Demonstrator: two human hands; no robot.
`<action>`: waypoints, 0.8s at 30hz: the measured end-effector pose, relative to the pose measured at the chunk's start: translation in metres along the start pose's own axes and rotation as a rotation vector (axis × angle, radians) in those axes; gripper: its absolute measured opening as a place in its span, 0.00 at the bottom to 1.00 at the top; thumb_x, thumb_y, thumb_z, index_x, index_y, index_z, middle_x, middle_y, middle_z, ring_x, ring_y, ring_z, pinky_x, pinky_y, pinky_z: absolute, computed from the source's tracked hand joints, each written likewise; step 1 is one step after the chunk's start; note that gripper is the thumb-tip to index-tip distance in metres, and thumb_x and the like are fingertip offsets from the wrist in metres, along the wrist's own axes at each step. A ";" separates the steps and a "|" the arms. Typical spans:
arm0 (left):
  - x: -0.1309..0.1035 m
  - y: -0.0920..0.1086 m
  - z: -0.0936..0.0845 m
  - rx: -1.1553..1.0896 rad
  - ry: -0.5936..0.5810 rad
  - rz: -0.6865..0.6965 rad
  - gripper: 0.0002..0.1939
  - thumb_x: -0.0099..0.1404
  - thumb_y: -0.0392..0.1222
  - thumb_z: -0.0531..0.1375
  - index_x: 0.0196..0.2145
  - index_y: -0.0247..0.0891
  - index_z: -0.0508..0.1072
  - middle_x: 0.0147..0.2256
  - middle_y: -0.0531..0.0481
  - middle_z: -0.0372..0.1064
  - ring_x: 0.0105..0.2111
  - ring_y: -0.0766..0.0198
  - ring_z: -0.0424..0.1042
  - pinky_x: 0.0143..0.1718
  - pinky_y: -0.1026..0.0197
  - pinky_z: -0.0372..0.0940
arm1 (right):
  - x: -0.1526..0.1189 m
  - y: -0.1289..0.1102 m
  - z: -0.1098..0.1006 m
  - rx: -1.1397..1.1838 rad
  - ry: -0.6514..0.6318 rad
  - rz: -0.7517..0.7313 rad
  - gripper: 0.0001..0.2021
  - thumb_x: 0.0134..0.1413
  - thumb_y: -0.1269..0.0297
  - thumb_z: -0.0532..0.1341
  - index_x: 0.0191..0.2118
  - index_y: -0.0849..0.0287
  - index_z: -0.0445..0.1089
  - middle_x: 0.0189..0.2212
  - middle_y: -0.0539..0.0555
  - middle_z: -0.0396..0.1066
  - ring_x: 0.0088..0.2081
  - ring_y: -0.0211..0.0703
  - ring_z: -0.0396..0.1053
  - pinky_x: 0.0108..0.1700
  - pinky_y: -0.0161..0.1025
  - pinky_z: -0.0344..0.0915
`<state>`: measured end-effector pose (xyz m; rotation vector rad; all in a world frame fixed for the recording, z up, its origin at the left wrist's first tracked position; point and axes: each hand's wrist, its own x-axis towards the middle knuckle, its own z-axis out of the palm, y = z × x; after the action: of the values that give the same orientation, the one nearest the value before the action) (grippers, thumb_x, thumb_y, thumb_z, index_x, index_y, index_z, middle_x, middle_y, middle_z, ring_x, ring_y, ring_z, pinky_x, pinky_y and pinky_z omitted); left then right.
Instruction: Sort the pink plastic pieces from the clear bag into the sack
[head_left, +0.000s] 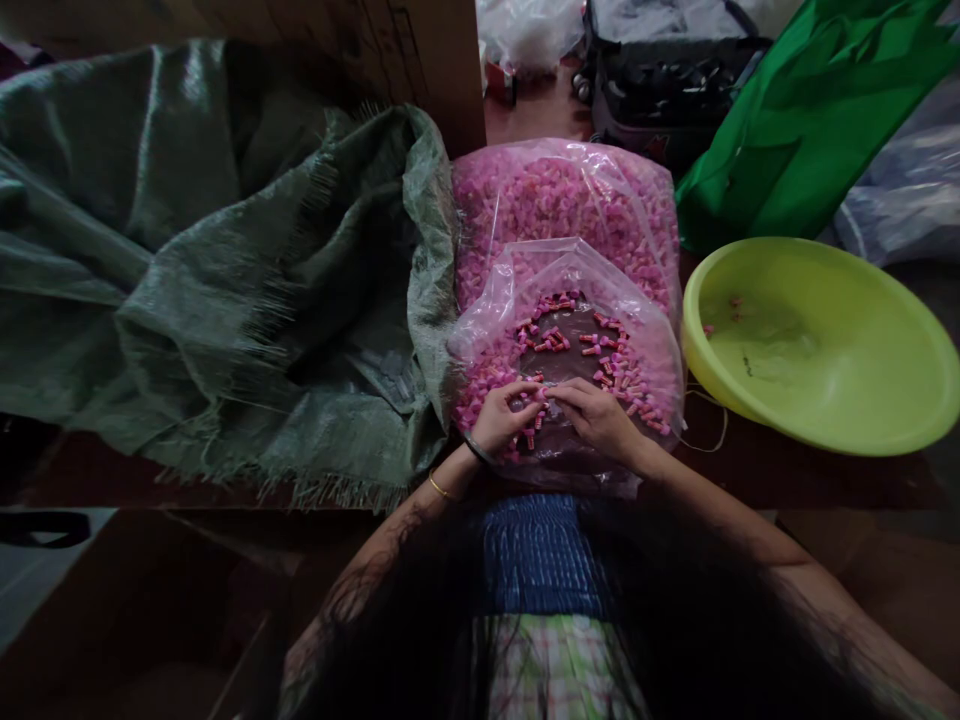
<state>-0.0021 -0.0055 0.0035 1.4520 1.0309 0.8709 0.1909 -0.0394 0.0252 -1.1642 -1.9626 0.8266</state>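
Observation:
My left hand point(504, 418) and my right hand point(592, 412) meet over the open mouth of a clear plastic bag point(637, 325). Thumbs and forefingers of both are pinched together around one small pink plastic piece point(541, 394); its exact kind is too small to make out. Around my hands, inside the bag, lie many small pink pieces with reddish-brown stems point(630, 385). They form a rough ring about a dark bare patch. Directly behind stands a large full clear bag point(562, 200) packed with similar pink pieces.
A frayed dark green woven sack point(225, 270) covers the left side of the table. To the right sits a yellow-green basin point(847, 350) with a few small pink bits inside. Behind it are a green bag point(795, 130) and a black open case point(675, 90). A cardboard box point(420, 60) stands behind.

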 end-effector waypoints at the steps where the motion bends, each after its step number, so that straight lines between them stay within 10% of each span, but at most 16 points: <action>1: 0.000 0.001 0.000 -0.013 -0.007 -0.010 0.13 0.55 0.41 0.66 0.39 0.36 0.79 0.40 0.44 0.77 0.42 0.55 0.74 0.49 0.56 0.65 | -0.002 0.000 0.001 -0.021 -0.022 -0.001 0.15 0.65 0.65 0.52 0.53 0.52 0.70 0.45 0.56 0.71 0.47 0.42 0.70 0.51 0.42 0.67; 9: 0.001 -0.001 0.009 -0.068 0.079 -0.025 0.10 0.52 0.37 0.66 0.35 0.36 0.79 0.36 0.46 0.77 0.38 0.58 0.73 0.45 0.58 0.66 | 0.009 0.004 0.001 0.005 -0.102 0.026 0.16 0.64 0.65 0.53 0.53 0.55 0.71 0.42 0.57 0.73 0.43 0.44 0.71 0.47 0.42 0.68; 15: 0.019 0.018 0.001 -0.725 0.149 -0.272 0.17 0.53 0.43 0.67 0.40 0.37 0.72 0.34 0.52 0.73 0.25 0.69 0.70 0.24 0.68 0.63 | 0.018 -0.008 0.020 0.179 0.152 0.185 0.16 0.61 0.59 0.56 0.53 0.56 0.68 0.43 0.54 0.74 0.40 0.42 0.71 0.45 0.39 0.66; 24: 0.018 0.017 0.019 -0.828 0.231 -0.235 0.20 0.53 0.44 0.68 0.39 0.38 0.65 0.43 0.48 0.73 0.34 0.66 0.73 0.32 0.64 0.70 | 0.027 0.004 0.038 0.217 0.086 0.295 0.16 0.55 0.56 0.61 0.47 0.58 0.69 0.36 0.51 0.73 0.33 0.39 0.68 0.36 0.35 0.64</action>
<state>0.0242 0.0039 0.0169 0.5349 0.8273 1.1268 0.1522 -0.0195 0.0080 -1.3516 -1.6074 1.0920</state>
